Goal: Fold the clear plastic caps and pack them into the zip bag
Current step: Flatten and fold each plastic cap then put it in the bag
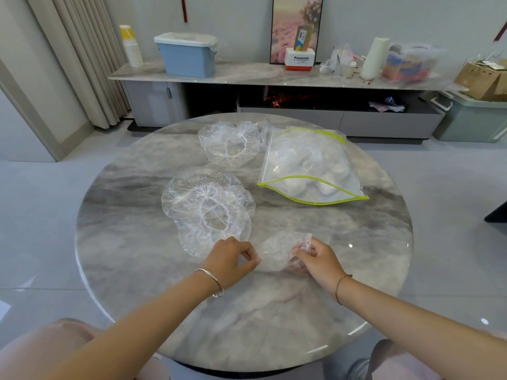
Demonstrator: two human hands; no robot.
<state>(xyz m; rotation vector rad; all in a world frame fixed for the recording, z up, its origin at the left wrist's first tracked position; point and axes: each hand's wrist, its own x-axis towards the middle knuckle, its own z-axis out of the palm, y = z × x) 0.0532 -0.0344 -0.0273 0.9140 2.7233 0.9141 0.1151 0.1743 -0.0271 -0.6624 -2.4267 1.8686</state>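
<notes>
Round marble table (115,242) is seen w/ a sideboard behind at 12 o'clock. Head view: zip bag (310,165), mouth open toward the person, w/ folded caps inside, lies at 1 o'clock. Loose caps (230,144) at 11 o'clock; a second heap (205,209) at 9 o'clock. One clear cap (277,250) is held at 6 o'clock, stretched btwn left hand (230,259) and right hand (318,259), fingertips of each pinched on its edges.
</notes>
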